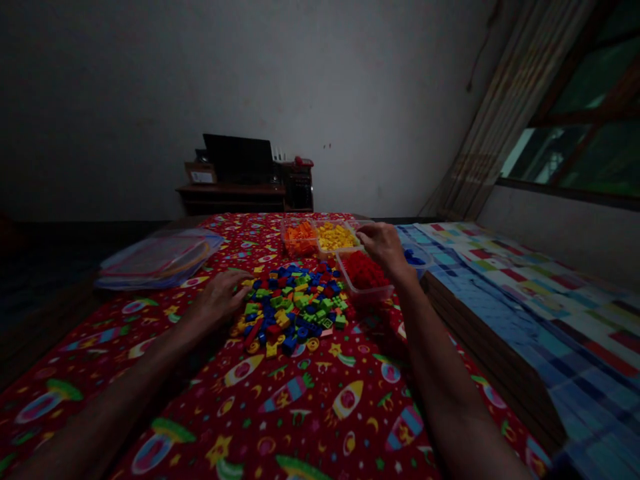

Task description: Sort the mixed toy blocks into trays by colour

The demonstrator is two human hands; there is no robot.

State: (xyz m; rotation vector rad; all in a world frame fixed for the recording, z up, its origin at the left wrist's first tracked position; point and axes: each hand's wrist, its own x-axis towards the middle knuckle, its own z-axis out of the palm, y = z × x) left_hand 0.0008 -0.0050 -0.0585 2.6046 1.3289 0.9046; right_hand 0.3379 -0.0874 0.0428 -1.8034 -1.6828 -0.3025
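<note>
A mixed pile of toy building bricks (pixel 300 303) in blue, green, yellow, red and orange lies on the red cloth. At its left edge rests my left hand (pixel 223 293), fingers loosely curved and apart, with no brick visible in them. My right hand (pixel 384 245) is above the clear boxes, between the yellow bricks and the red ones. Its fingertips are pinched together; whatever they hold is too small and dark to make out. Under that hand stands a box of red bricks (pixel 364 270). Behind it are yellow bricks (pixel 334 236) and orange bricks (pixel 301 239) in clear boxes.
Right of my wrist, a clear container holds blue bricks (pixel 414 257). Clear plastic lids (pixel 157 260) are stacked at the table's left. A checked bed (pixel 525 320) adjoins the right side. Against the far wall stands a desk with a monitor (pixel 240 159).
</note>
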